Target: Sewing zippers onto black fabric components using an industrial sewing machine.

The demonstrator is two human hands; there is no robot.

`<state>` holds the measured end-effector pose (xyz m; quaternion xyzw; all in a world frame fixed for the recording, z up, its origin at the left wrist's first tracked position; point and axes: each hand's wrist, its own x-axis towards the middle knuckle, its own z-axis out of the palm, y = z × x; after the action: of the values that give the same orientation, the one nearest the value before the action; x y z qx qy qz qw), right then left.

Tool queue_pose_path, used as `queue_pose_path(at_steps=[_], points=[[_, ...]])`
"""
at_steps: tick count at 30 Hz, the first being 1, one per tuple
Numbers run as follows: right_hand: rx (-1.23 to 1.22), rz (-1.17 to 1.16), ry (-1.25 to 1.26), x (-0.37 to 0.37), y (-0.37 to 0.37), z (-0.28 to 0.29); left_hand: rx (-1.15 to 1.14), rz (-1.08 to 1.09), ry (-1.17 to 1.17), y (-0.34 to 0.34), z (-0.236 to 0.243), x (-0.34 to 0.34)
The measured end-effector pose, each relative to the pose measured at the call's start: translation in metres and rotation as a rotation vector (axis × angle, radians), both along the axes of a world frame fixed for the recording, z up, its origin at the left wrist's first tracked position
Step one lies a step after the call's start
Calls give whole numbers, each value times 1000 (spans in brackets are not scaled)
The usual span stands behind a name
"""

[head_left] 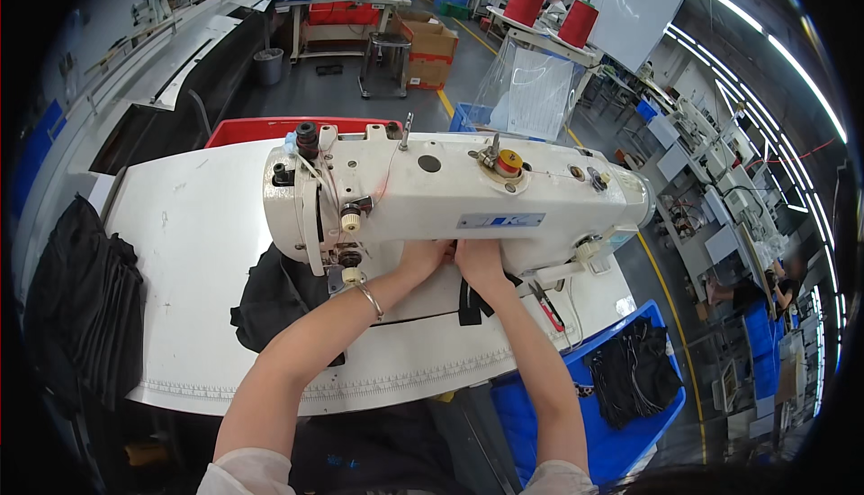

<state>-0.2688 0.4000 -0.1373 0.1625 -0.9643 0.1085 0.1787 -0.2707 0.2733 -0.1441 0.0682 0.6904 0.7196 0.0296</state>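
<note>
A white industrial sewing machine (405, 180) stands on a white table (180, 225) with a ruler strip along its front edge. My left hand (423, 256) and my right hand (479, 261) are close together beneath the machine's arm, their fingertips mostly hidden by it. I cannot make out what they hold. Black fabric (274, 301) lies left of my left forearm under the needle end, and a black strap (470, 306) lies beside my right hand. Red-handled scissors (551, 310) rest to the right.
A pile of black fabric (81, 297) drapes over the table's left end. A blue bin with black pieces (630, 369) sits at lower right, a red bin (225, 135) behind the machine. Thread cones (526, 0), a cardboard box (430, 49) and a person at far right (783, 288) appear beyond.
</note>
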Motion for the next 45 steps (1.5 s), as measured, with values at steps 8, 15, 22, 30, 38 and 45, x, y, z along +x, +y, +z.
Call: queue_pose_path(at_steps=[8,15,22,30,38,45], points=[[-114,60,154,8,-4,7,23,46,117,-1,-26,-16],[-147,10,-29,16,-1,17,-54,-20,66,-2,-16,-15],[-136,-30,-73,15,-6,12,131,-5,34,0,-19,-16],[-158,76,41,14,1,-3,-118,-16,125,-4,-5,-8],[-111,-75,-146,28,-17,24,-356,43,257,-9,-4,-9],[-195,-16,51,21,-5,11,173,-90,-102,-6,4,-5]])
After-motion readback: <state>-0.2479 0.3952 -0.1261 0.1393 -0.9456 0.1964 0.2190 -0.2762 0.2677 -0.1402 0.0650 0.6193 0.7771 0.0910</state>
